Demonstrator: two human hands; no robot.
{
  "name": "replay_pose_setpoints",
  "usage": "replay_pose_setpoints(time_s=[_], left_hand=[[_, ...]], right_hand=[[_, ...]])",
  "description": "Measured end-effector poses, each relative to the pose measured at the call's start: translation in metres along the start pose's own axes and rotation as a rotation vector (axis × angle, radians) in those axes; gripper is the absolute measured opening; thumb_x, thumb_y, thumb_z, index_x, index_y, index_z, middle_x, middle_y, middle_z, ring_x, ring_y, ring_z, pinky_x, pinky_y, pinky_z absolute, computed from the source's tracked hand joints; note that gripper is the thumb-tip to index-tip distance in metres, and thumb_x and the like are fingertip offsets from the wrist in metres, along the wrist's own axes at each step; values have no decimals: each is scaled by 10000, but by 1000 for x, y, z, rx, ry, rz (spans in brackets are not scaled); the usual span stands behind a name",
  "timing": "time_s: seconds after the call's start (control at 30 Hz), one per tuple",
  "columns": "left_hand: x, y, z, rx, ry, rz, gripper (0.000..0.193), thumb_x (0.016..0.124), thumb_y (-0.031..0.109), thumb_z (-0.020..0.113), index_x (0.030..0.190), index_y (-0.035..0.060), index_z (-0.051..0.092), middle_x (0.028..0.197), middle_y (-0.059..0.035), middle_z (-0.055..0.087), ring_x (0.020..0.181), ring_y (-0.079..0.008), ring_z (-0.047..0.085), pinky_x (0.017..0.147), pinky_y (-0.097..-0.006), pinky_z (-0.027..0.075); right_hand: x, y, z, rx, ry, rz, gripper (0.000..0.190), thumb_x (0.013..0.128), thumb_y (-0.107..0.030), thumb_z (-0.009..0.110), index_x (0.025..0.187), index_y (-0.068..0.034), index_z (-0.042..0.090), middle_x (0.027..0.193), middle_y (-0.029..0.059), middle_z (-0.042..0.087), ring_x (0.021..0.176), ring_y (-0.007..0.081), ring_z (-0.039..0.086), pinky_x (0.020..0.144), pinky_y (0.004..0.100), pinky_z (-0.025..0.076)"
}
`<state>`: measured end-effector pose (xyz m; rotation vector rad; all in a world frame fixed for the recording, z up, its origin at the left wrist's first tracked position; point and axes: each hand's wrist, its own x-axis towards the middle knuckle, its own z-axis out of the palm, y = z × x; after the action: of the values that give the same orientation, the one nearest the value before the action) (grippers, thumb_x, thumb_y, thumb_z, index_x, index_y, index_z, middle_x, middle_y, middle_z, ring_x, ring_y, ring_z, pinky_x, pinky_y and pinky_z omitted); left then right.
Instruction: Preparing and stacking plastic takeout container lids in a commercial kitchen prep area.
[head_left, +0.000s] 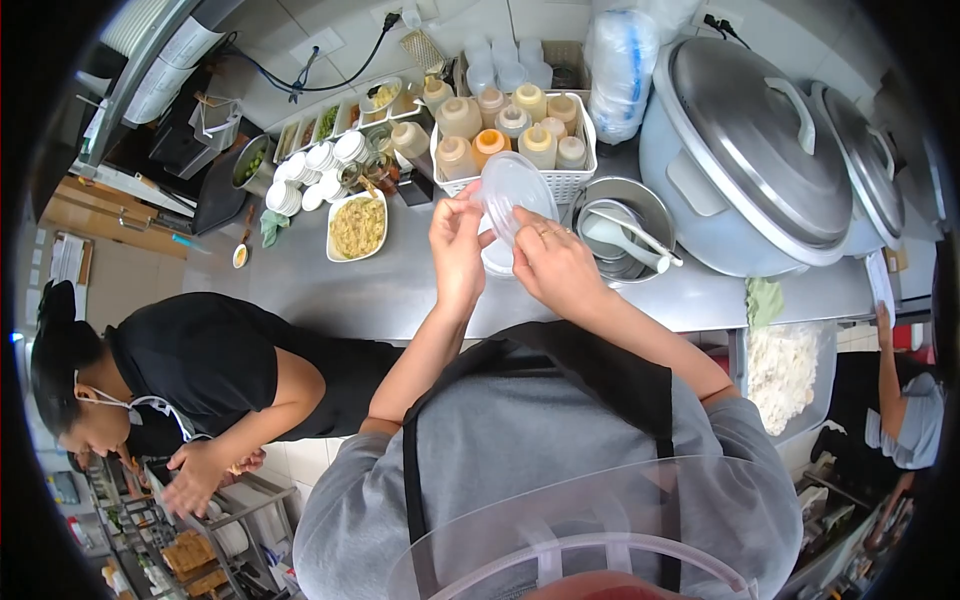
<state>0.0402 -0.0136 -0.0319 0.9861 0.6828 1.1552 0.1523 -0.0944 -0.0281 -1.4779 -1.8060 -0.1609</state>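
Observation:
My left hand (459, 244) grips the left side of a round translucent plastic lid (517, 189), held tilted above the counter. At the lid's lower right edge, the bent fingers of my right hand (559, 255) pinch it. Partly hidden behind the lid and my hands, a round whitish plastic container or lid (501, 259) rests on the steel counter (405, 289). Just beyond the lid stands a white plastic basket (574, 184) of squeeze bottles (493, 144). A steel pot (637, 191) holding a bowl and white-handled utensils is right of my right hand.
Two large lidded cookers (739, 165) fill the counter's right. On the left are a square bowl of chopped food (358, 227), stacked white cups (283, 198) and a spoon (240, 255). Co-workers stand left (202, 360) and far right (862, 405). A bin of rice-like food (780, 375) sits below the edge.

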Motion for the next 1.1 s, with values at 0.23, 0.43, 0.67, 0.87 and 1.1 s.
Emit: replay_pose_setpoints(time_s=[0.23,0.43,0.67,0.87,1.1], left_hand=[[-3,-5,-2,19,-16,-17,74,878,108,482,814,89,450,1203,-107,470,916,-117,505,643,-263,507],[4,-1,-2,-125,-16,-115,67,869,83,487,808,90,458,1128,-88,527,887,-125,526,679,-294,501],[9,10,-6,-228,-142,-221,27,859,67,487,837,80,483,1117,-86,531,944,-160,538,717,-345,499],[22,55,-1,667,-205,449,390,764,27,630,1124,68,485,1267,-125,413,1136,-186,441,835,-319,441],[20,161,21,566,-471,257,318,754,8,629,1065,14,560,962,-70,616,867,-154,584,762,-263,471]], right_hand=[[2,-13,-2,16,49,-39,161,712,-66,578,813,8,476,1055,227,559,942,342,572,792,386,476],[-1,-5,7,26,11,-33,210,737,-118,574,889,5,497,1104,236,530,995,350,551,821,398,462],[11,-3,-8,2,58,-74,440,722,-56,555,1156,-61,481,1141,171,513,1043,315,513,848,381,441],[45,4,-65,406,218,78,415,759,53,525,1165,-12,468,1107,168,544,988,272,557,851,333,429],[69,-9,-101,689,414,81,435,771,20,574,1184,15,438,1092,157,543,1019,212,536,857,304,415]])
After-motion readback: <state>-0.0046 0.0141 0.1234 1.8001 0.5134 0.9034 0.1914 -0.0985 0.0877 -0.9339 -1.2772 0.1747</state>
